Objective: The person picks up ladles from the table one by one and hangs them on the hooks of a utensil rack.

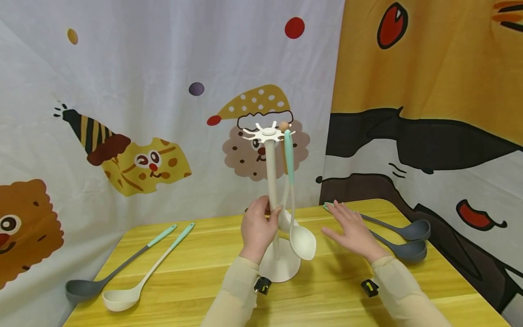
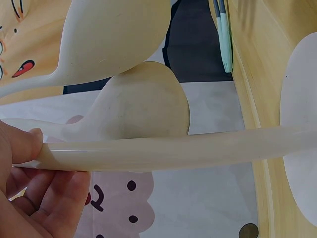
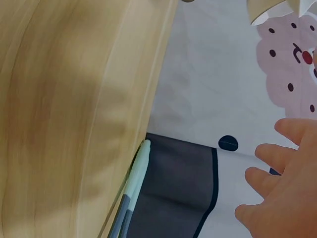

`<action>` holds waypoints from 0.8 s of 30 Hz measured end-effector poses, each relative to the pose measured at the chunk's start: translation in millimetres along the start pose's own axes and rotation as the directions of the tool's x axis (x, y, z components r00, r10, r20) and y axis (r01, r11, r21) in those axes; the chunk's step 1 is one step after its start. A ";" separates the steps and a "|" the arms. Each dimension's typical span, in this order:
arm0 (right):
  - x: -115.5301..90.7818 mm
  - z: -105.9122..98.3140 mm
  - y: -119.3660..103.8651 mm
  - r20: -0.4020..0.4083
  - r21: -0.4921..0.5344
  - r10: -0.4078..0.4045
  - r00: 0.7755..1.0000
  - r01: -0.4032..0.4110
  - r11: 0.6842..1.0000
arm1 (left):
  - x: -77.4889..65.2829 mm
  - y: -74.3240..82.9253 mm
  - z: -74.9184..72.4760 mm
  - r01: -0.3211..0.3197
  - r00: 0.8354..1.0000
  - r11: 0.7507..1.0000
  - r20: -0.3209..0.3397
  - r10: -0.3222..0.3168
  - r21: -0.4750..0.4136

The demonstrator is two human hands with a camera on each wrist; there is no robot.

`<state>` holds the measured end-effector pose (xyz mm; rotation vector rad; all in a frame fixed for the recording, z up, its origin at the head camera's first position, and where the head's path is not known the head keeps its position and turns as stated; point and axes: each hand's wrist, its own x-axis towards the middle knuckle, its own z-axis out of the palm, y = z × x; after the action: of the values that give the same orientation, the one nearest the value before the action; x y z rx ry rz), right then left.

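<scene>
A white utensil stand [image 1: 271,170] stands upright on the table, its round base flat on the wood. My left hand [image 1: 259,229] grips its pole [image 2: 188,150], thumb on one side and fingers on the other. From the hooked top hang a white spoon [image 1: 303,243] with a mint handle and, partly hidden behind it, a second white utensil [image 2: 143,104] with a brown-tipped handle. To the right of the stand, my right hand [image 1: 354,229] hovers with fingers spread, holding nothing. In the right wrist view that hand [image 3: 287,183] appears before the curtain.
Two grey ladles [image 1: 412,250] with mint handles lie at the table's right, partly behind my right hand. On the left lie a grey ladle [image 1: 83,289] and a white ladle [image 1: 121,299]. A printed curtain [image 1: 163,109] hangs behind the wooden table [image 1: 196,268].
</scene>
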<state>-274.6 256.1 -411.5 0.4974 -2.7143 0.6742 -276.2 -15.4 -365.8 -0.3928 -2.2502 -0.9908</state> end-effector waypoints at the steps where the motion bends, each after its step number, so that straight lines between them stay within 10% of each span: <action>1: -0.2 -0.2 1.2 -0.001 -0.005 0.002 1.000 -0.002 1.000 | -0.1 -0.2 0.1 0.001 1.000 1.000 0.001 -0.001 0.000; 24: -6.7 -3.6 24.2 0.054 -0.096 0.092 0.994 -0.087 0.992 | -0.1 0.6 -1.4 -0.006 1.000 1.000 -0.003 0.006 -0.016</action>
<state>-277.6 279.7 -420.4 0.3803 -2.8221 0.5604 -275.1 -16.1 -364.8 -0.4038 -2.2383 -1.0063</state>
